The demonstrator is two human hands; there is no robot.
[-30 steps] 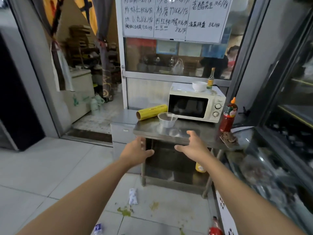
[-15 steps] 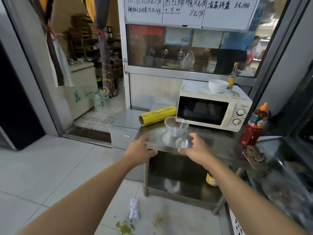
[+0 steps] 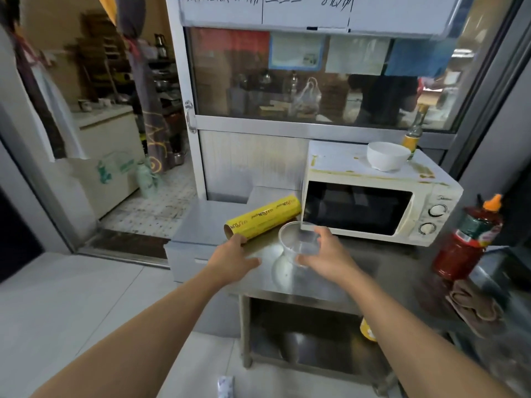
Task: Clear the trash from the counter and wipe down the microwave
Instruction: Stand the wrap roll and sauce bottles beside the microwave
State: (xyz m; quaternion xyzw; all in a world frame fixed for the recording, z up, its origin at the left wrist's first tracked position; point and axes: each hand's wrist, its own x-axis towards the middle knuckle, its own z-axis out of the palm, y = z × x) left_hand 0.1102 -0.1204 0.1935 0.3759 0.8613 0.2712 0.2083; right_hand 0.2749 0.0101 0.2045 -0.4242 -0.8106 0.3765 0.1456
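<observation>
- The stainless steel worktop [image 3: 370,271] runs from the centre toward 3 o'clock.
- The cream-white boxy microwave [image 3: 379,202] stands at the back of it, its top stained, with a white round bowl [image 3: 388,155] on top.
- A yellow roll of cling film [image 3: 263,218] lies at 9 o'clock of the microwave, tilted.
- A red sauce bottle with an orange cap [image 3: 468,239] stands at 3 o'clock of the microwave.
- A brown crumpled rag [image 3: 474,305] lies at 6 o'clock of the bottle.
- The right hand [image 3: 327,254] curls round a clear plastic bowl [image 3: 296,239] just before the microwave; whether the bowl is lifted is unclear.
- The left hand [image 3: 232,259] is spread flat, fingertips at the roll's near end, perhaps touching.
</observation>
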